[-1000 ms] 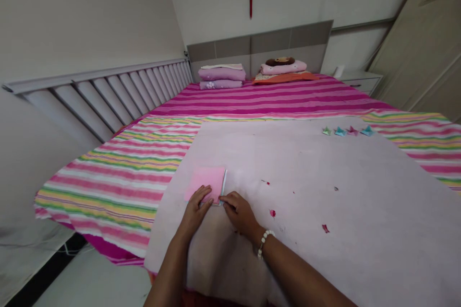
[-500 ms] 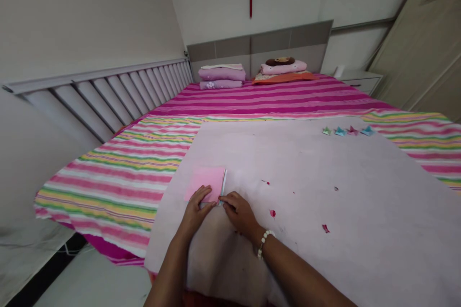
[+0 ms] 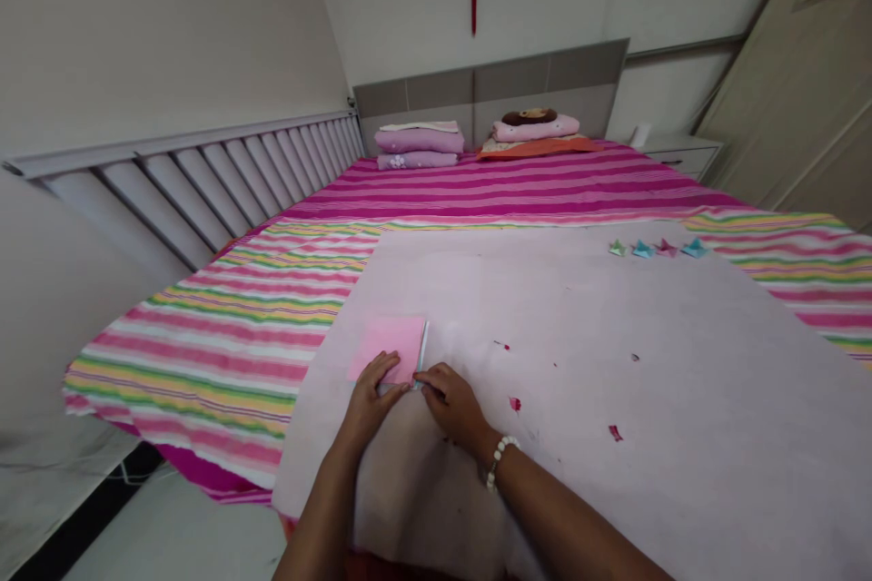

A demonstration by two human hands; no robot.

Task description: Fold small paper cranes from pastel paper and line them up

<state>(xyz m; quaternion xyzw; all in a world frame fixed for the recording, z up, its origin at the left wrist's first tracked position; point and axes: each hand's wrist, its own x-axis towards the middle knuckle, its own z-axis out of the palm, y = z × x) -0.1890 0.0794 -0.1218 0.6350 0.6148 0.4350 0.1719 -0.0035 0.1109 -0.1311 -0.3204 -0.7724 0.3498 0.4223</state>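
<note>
A stack of square coloured paper [image 3: 399, 336], with a pink sheet on top and white and bluish edges along its right side, lies flat on the pale board. My left hand [image 3: 373, 384] rests on its lower part, fingers laid flat and thumb reaching along the front edge. At the lower right corner, my right hand [image 3: 446, 390] has its fingers curled, thumb and forefinger pinching the paper's corner. How many sheets it grips is hidden. A pale bead bracelet [image 3: 502, 463] circles my right wrist.
The pale board [image 3: 545, 290] lies over a striped bed sheet [image 3: 224, 354]. Several small folded-paper pieces [image 3: 641, 250] stand in a row at its far right. Red marks or scraps [image 3: 515, 403] dot the board right of my hands. A white rail [image 3: 204, 145] runs along the left.
</note>
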